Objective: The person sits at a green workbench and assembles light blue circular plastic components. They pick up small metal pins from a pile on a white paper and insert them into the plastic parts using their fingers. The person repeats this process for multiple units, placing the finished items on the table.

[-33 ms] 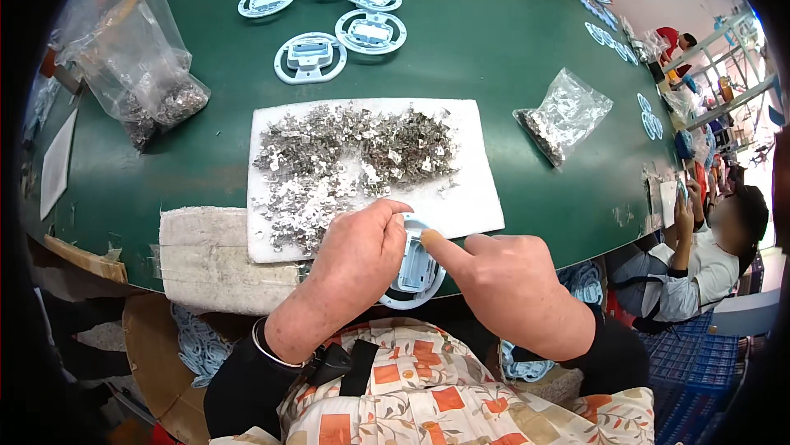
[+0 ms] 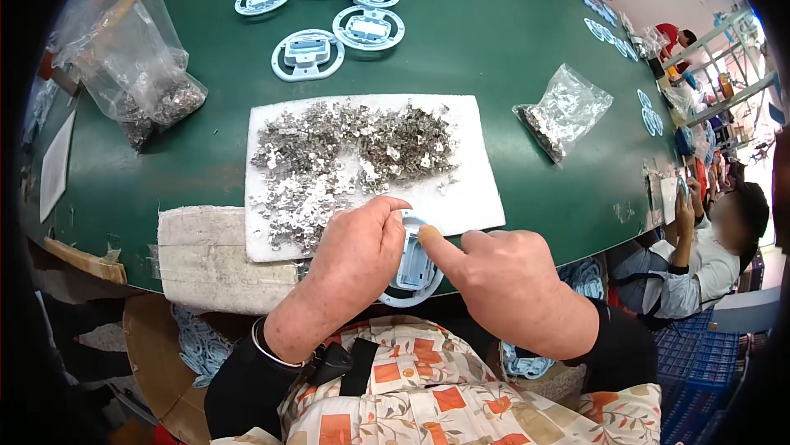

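My left hand [image 2: 358, 239] is closed round the left side of a light-blue oval plastic frame [image 2: 413, 272], which has a rectangular hollow in its middle. It is held tilted at the table's front edge. My right hand [image 2: 502, 276] touches the frame's upper rim with the index fingertip. Its other fingers are curled and the thumb is hidden, so anything inside them does not show. Just beyond my hands, many small shiny metal clips [image 2: 395, 149] lie heaped and scattered on a white foam sheet [image 2: 469, 190].
Several similar blue frames [image 2: 306, 56] lie further back on the green table [image 2: 214, 173]. Clear bags of metal pieces stand left [image 2: 160, 103] and right [image 2: 564, 111]. A worn pale pad [image 2: 222, 256] sits front left. Below is a carton [image 2: 156, 363] with blue parts; a co-worker [image 2: 708, 247] sits right.
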### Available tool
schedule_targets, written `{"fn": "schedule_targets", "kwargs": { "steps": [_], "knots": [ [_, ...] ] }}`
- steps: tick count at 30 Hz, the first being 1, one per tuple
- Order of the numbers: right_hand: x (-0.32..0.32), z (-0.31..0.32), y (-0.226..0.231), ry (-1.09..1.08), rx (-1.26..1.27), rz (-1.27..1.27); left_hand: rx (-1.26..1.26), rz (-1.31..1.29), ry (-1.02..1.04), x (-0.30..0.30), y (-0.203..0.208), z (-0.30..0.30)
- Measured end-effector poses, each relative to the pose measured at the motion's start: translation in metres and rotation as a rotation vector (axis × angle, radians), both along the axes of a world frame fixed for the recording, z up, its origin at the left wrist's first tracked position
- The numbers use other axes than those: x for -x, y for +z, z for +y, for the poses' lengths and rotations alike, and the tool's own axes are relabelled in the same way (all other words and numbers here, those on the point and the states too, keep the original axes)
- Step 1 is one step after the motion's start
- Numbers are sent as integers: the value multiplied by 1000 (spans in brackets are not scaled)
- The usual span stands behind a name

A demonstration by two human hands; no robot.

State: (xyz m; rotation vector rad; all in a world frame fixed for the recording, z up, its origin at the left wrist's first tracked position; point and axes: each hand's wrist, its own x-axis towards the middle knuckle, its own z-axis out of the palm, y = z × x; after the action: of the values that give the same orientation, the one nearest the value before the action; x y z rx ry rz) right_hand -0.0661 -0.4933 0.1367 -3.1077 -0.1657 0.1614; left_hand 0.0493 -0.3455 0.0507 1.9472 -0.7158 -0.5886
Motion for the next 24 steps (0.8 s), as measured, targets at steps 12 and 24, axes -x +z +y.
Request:
{"fn": "schedule_targets", "kwargs": {
  "steps": [12, 24],
  "knots": [
    [6, -23, -7, -269, -531, -120, 109, 277, -19, -5, 2, 9],
    [28, -36, -49, -626, -1765, 127, 188, 265, -302, 3, 26, 13]
  ]
}}
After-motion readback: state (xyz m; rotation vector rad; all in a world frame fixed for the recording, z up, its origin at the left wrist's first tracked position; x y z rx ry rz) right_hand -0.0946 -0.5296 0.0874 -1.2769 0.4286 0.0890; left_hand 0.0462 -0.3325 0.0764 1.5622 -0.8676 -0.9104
